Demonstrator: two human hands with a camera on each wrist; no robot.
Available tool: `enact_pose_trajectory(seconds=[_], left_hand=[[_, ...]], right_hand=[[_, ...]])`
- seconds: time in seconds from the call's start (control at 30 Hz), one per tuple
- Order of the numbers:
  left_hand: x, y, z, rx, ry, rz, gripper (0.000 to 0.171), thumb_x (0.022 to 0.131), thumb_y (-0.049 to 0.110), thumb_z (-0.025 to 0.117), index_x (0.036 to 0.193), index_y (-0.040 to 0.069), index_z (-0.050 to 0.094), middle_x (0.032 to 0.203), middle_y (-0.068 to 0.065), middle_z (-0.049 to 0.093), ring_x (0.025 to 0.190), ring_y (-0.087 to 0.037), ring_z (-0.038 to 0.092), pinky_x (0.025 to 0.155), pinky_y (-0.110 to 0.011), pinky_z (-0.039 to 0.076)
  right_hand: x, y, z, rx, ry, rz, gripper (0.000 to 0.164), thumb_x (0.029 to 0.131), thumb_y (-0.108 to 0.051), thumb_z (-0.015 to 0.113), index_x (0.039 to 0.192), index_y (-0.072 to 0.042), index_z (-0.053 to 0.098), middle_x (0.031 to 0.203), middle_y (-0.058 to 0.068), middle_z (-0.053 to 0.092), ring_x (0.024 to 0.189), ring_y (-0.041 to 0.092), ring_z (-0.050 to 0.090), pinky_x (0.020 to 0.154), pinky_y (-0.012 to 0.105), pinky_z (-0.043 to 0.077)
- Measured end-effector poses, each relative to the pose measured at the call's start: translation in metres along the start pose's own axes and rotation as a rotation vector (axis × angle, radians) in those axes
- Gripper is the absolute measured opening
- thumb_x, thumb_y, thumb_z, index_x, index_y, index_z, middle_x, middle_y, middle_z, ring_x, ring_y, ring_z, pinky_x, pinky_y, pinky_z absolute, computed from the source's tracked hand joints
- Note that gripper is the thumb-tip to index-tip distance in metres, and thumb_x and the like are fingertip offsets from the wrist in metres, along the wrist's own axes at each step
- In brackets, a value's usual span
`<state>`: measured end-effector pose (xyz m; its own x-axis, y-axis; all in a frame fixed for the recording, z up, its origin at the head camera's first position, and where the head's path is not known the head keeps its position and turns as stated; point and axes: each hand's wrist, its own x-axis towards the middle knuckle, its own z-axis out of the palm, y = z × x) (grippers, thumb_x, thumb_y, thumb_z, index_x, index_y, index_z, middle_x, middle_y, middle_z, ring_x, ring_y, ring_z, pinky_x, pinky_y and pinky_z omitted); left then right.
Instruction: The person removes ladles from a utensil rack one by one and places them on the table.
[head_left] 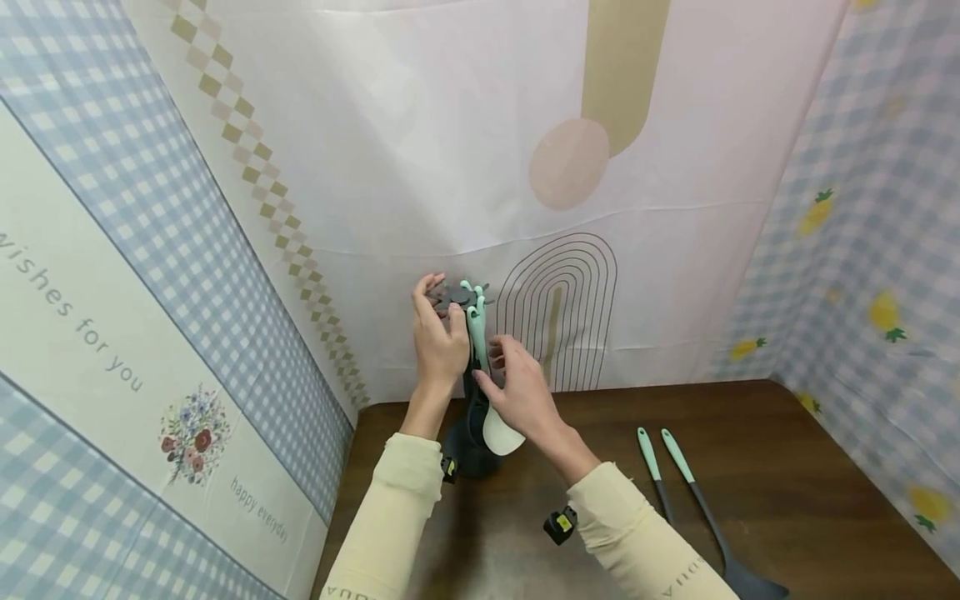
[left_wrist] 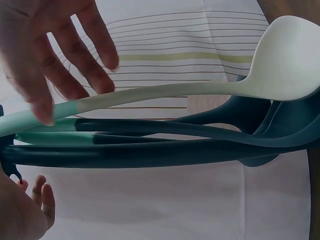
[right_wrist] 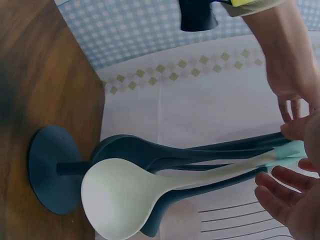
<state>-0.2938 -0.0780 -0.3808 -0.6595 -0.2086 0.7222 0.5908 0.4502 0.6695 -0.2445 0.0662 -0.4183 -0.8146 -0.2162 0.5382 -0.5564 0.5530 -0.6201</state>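
Note:
A dark utensil stand (head_left: 467, 458) stands upright at the back of the table, several utensils with mint handle ends hanging round it. My left hand (head_left: 438, 346) holds the stand's hooked top, thumb in front and fingers behind. Outermost hangs a white ladle (right_wrist: 117, 197), its bowl down and its mint handle at the top. Beside that handle is my right hand (head_left: 523, 392), fingers spread and loosely bent; in the left wrist view its thumb overlaps the handle, and contact is unclear. Behind the ladle hang dark utensils (left_wrist: 200, 152), their heads partly hidden.
To the right on the brown wooden table (head_left: 585, 575) lie a dark turner (head_left: 708, 508) and another mint-handled utensil (head_left: 648, 454), whose head my right sleeve hides. A printed cloth (head_left: 420, 167) hangs close behind the stand. Checked cloth covers both sides.

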Motion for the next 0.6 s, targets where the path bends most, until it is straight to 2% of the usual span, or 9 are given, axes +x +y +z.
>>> enact_pose_trajectory(seconds=[0.2, 0.37, 0.6], left_hand=[[-0.002, -0.001, 0.003, -0.005, 0.017, -0.001, 0.054, 0.101, 0.017, 0.046, 0.153, 0.003, 0.039, 0.151, -0.007, 0.053, 0.11, -0.03, 0.06, 0.086, -0.045, 0.052], [-0.002, -0.002, 0.005, -0.01, 0.037, 0.018, 0.055, 0.101, 0.017, 0.046, 0.153, 0.001, 0.04, 0.151, -0.009, 0.055, 0.112, -0.031, 0.062, 0.091, -0.046, 0.053], [-0.002, -0.004, 0.004, -0.009, 0.058, 0.023, 0.055, 0.1, 0.018, 0.047, 0.152, 0.0, 0.042, 0.149, -0.008, 0.056, 0.111, -0.033, 0.063, 0.09, -0.046, 0.053]], right_hand=[[-0.004, 0.004, 0.011, -0.069, 0.028, -0.026, 0.037, 0.097, -0.01, 0.078, 0.128, -0.004, 0.06, 0.107, 0.009, 0.068, 0.095, 0.024, 0.07, 0.081, 0.039, 0.06], [-0.004, 0.008, 0.015, -0.046, 0.044, -0.033, 0.03, 0.097, -0.008, 0.077, 0.122, -0.004, 0.059, 0.102, 0.008, 0.066, 0.09, 0.027, 0.069, 0.078, 0.04, 0.059], [-0.005, 0.01, 0.018, -0.056, 0.06, -0.069, 0.016, 0.099, -0.002, 0.071, 0.107, -0.004, 0.057, 0.091, 0.008, 0.058, 0.074, 0.019, 0.058, 0.062, 0.035, 0.05]])
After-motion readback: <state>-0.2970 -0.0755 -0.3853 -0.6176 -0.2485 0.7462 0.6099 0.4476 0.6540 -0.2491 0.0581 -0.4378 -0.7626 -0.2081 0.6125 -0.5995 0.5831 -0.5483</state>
